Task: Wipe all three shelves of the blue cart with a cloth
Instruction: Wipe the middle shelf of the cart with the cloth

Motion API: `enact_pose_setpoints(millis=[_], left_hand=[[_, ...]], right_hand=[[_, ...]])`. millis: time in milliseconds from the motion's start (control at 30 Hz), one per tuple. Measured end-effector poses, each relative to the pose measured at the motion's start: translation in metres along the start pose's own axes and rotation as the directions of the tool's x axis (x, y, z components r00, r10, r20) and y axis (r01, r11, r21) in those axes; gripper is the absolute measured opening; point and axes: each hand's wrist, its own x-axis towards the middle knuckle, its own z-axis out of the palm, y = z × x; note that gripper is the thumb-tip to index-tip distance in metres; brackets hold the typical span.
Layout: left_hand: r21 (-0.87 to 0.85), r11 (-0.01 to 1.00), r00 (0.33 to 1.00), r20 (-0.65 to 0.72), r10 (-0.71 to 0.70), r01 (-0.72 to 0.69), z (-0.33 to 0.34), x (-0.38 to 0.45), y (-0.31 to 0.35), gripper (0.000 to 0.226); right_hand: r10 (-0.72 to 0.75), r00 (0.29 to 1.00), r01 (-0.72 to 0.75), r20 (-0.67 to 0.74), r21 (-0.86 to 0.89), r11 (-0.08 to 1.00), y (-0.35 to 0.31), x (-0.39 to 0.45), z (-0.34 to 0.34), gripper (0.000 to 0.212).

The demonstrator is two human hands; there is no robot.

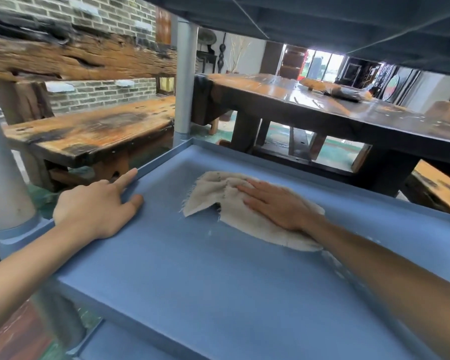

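The blue cart's middle shelf (192,268) fills the lower view, with the underside of the shelf above it (322,19) overhead. A frayed beige cloth (213,193) lies flat on the shelf toward its far side. My right hand (276,206) presses flat on the cloth, fingers pointing left. My left hand (96,206) rests on the shelf's left rim, index finger along the raised edge, thumb on the shelf surface. A lower shelf (120,344) shows at the bottom left.
Grey cart posts stand at the far left corner (185,81) and the near left (3,178). Beyond the cart are a wooden bench (89,133) on the left and a long dark wooden table (309,105) ahead. Another bench (439,188) is at the right.
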Motion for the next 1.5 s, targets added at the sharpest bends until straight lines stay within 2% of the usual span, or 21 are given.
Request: enact_pose_setpoints(millis=[133, 300, 500, 700, 867, 933, 1000, 1033, 1100, 1167, 1200, 1267, 1333, 1433, 1500], left_hand=[[-0.010, 1.000, 1.000, -0.016, -0.010, 0.010, 0.001, 0.000, 0.000, 0.066], [-0.030, 0.999, 0.999, -0.021, -0.029, 0.029, -0.002, -0.002, 0.001, 0.064], [-0.032, 0.998, 0.999, 0.007, -0.050, 0.050, -0.004, -0.002, 0.004, 0.063], [-0.017, 0.999, 0.998, -0.029, -0.047, 0.047, -0.003, 0.000, 0.003, 0.063], [-0.008, 0.999, 0.999, -0.010, -0.039, 0.039, 0.000, 0.002, 0.004, 0.064], [-0.061, 0.996, 0.997, -0.015, -0.070, 0.069, -0.005, -0.002, 0.006, 0.062], [-0.165, 0.985, 0.994, -0.089, -0.070, 0.054, -0.009, -0.009, 0.012, 0.057], [-0.195, 0.981, 0.990, -0.135, -0.032, 0.005, -0.010, -0.011, 0.014, 0.056], [-0.144, 0.973, 0.968, -0.199, 0.151, -0.181, -0.017, -0.017, 0.023, 0.054], [-0.057, 0.938, 0.931, -0.153, 0.330, -0.342, -0.024, -0.019, 0.035, 0.057], [-0.052, 0.923, 0.922, -0.100, 0.375, -0.381, -0.027, -0.019, 0.042, 0.059], [-0.091, 0.902, 0.907, -0.022, 0.421, -0.421, -0.031, -0.020, 0.062, 0.060], [-0.207, 0.863, 0.879, 0.032, 0.476, -0.460, -0.032, -0.022, 0.091, 0.058], [-0.422, 0.750, 0.799, 0.094, 0.594, -0.509, -0.029, -0.023, 0.137, 0.048], [-0.456, 0.716, 0.767, 0.105, 0.633, -0.528, -0.024, -0.022, 0.159, 0.042]], right_hand=[[0.076, 0.992, -0.079, -0.097, -0.019, 0.997, 0.042, 0.015, -0.013, 0.054], [0.262, 0.965, -0.261, 0.004, -0.044, 0.964, 0.089, 0.027, -0.017, 0.055], [0.355, 0.934, -0.356, -0.049, -0.038, 0.934, 0.084, 0.016, -0.009, 0.056], [0.313, 0.948, -0.316, -0.054, -0.081, 0.945, 0.061, -0.028, -0.009, 0.062], [0.322, 0.946, -0.320, 0.042, -0.046, 0.946, 0.037, -0.063, -0.002, 0.063], [0.302, 0.952, -0.301, 0.059, -0.014, 0.953, 0.021, -0.077, 0.004, 0.056], [0.258, 0.963, -0.259, 0.072, -0.001, 0.966, 0.002, -0.093, 0.006, 0.051], [0.223, 0.971, -0.224, 0.083, 0.007, 0.974, -0.009, -0.099, 0.007, 0.050], [0.155, 0.983, -0.158, 0.099, 0.019, 0.987, -0.031, -0.123, 0.006, 0.048], [0.067, 0.991, -0.072, 0.113, 0.042, 0.997, -0.050, -0.149, 0.006, 0.044], [0.018, 0.993, -0.026, 0.120, 0.062, 0.998, -0.058, -0.161, 0.007, 0.042], [-0.077, 0.989, 0.066, 0.125, 0.090, 0.994, -0.069, -0.184, 0.006, 0.040], [-0.161, 0.979, 0.149, 0.122, 0.102, 0.984, -0.074, -0.205, 0.004, 0.042], [-0.270, 0.955, 0.254, 0.123, 0.129, 0.959, -0.066, -0.228, 0.000, 0.046], [-0.319, 0.941, 0.302, 0.112, 0.148, 0.942, -0.056, -0.236, 0.000, 0.046]])
